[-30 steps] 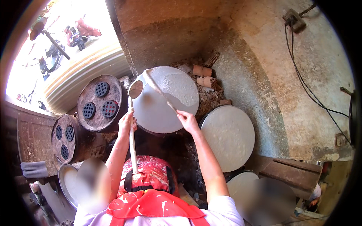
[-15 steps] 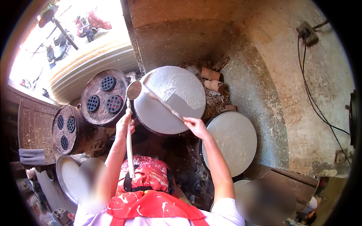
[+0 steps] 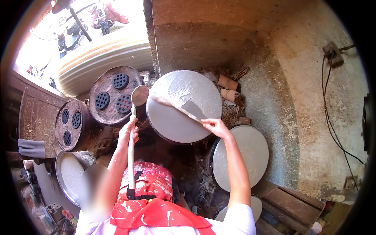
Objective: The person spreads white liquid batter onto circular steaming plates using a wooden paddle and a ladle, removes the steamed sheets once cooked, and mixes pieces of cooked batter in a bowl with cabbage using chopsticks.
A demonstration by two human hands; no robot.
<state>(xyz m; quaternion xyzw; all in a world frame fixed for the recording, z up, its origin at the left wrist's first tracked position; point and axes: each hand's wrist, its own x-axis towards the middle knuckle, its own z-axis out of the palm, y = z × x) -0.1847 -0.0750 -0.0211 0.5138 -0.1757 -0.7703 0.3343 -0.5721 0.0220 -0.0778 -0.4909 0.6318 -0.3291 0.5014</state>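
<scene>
My left hand [image 3: 128, 134] is closed around the long pale handle of a ladle [image 3: 140, 96]. The ladle's round bowl is raised beside the left edge of a round white steaming surface [image 3: 176, 131]. My right hand [image 3: 215, 126] pinches the near end of a long thin stick [image 3: 175, 104], which reaches left across that surface. White material covers the stick's far part. Beyond the stick the white layer looks rough and wrinkled; on the near side it is smooth. A grey patch [image 3: 192, 108], perhaps shadow, shows beside the stick.
A second round white surface [image 3: 246, 156] lies under my right forearm. Two drum stoves [image 3: 111, 92] [image 3: 80, 131] with perforated briquettes stand left, one briquette glowing. A pan of white batter [image 3: 69, 174] sits lower left. Broken briquettes [image 3: 229, 88] pile against the wall.
The stick's far end has swung toward me over the white surface, and my right hand has shifted slightly rightward and away. The ladle stays raised in my left hand. The view has shifted slightly left.
</scene>
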